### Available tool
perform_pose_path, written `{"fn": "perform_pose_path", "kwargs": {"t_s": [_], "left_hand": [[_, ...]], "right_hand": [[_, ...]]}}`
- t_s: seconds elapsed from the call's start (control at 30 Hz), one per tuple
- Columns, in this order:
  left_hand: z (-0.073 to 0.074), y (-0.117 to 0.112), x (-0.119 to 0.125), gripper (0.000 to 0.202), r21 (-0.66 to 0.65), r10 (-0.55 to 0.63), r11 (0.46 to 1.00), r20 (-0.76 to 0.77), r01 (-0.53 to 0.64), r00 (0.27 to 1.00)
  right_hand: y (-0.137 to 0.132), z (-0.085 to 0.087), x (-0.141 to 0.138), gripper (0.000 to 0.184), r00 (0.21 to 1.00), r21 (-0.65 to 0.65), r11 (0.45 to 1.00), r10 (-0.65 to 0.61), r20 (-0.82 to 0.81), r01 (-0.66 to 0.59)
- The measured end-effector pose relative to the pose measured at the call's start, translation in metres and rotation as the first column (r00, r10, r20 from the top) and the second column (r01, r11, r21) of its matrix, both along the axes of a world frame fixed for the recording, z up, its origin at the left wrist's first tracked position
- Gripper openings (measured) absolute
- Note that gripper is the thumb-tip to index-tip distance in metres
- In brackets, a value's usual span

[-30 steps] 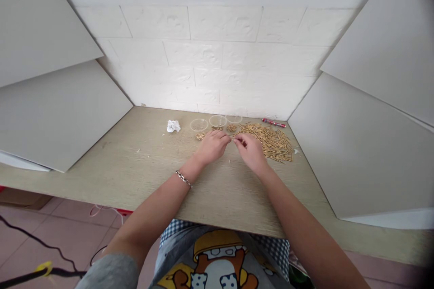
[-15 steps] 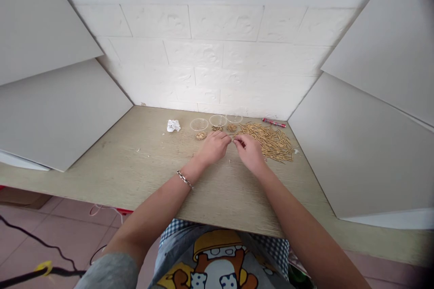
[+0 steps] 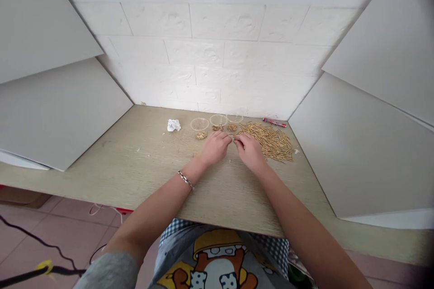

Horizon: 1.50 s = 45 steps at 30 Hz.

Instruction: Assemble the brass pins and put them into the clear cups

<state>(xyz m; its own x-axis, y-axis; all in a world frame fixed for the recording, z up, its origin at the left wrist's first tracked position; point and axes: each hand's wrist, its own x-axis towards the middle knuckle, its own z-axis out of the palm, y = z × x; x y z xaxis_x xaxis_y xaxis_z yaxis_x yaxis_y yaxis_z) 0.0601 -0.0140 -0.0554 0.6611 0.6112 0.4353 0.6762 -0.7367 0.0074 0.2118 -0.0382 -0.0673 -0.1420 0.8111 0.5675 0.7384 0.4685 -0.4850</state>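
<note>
1. The left hand [image 3: 216, 148] is held low over the bench [image 3: 159, 158], with its fingers curled inward; whether anything is grasped by them cannot be told.
2. The right hand [image 3: 250, 151] is placed just beside it, thumb and fingers drawn together as in a pinch; any piece held there is too small or hidden to be made out.
3. The two sets of fingertips are brought near each other, in front of the small heaps.
4. A broad, loose pile of gold-coloured sticks [image 3: 275, 144] is spread beyond and to the right of the right hand.
5. Three small gold-coloured heaps [image 3: 201, 136] are set out beyond the left hand, near three clear round dishes [image 3: 191, 123].
6. By their layout, some pieces can be judged to be already grouped, while the larger share is left ungrouped in the pile; no exact count can be given.
7. Crumpled white paper [image 3: 174, 125] is seen at the left, and a red tube [image 3: 274, 123] behind the pile.
</note>
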Motion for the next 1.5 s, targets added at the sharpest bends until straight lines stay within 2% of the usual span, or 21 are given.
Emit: {"fn": "perform_pose_path", "kwargs": {"t_s": [0.13, 0.33, 0.53, 0.77, 1.1, 1.27, 1.5], "left_hand": [[0.0017, 0.0, -0.0003, 0.019, -0.014, -0.003, 1.0, -0.014, 0.003, 1.0], [0.0031, -0.0001, -0.001, 0.02, -0.036, -0.004, 0.999, 0.0, 0.004, 1.0], [0.0026, -0.0019, 0.0009, 0.018, -0.043, 0.008, 0.999, -0.01, -0.008, 1.0], [0.0027, 0.0002, 0.0019, 0.02, -0.14, 0.036, 0.99, 0.175, -0.011, 0.984], [0.0005, 0.0034, 0.0044, 0.02, -0.254, 0.07, 0.967, 0.378, 0.031, 0.923], [0.0043, 0.0022, 0.0044, 0.019, -0.338, 0.104, 0.939, 0.447, 0.06, 0.889], [0.008, 0.0004, 0.0045, 0.017, -0.414, 0.143, 0.906, 0.492, 0.086, 0.859]], "right_hand": [[0.0006, 0.0007, 0.0012, 0.015, 1.0, 0.002, 1.0, 0.025, 0.003, -0.025], [0.0017, 0.0004, 0.0007, 0.013, 0.999, -0.015, 1.0, -0.003, -0.046, 0.002], [0.0027, 0.0004, 0.0023, 0.014, 1.0, -0.072, 0.997, 0.024, 0.006, -0.024], [0.0025, 0.0018, -0.0002, 0.013, 0.987, -0.122, 0.993, -0.028, -0.159, 0.009], [0.0014, -0.0033, -0.0058, 0.017, 0.911, -0.19, 0.982, -0.077, -0.405, -0.001], [0.0003, -0.0002, -0.0046, 0.018, 0.901, -0.182, 0.983, -0.07, -0.428, -0.011], [0.0006, 0.0021, -0.001, 0.017, 0.924, -0.126, 0.992, -0.041, -0.381, -0.008]]}}
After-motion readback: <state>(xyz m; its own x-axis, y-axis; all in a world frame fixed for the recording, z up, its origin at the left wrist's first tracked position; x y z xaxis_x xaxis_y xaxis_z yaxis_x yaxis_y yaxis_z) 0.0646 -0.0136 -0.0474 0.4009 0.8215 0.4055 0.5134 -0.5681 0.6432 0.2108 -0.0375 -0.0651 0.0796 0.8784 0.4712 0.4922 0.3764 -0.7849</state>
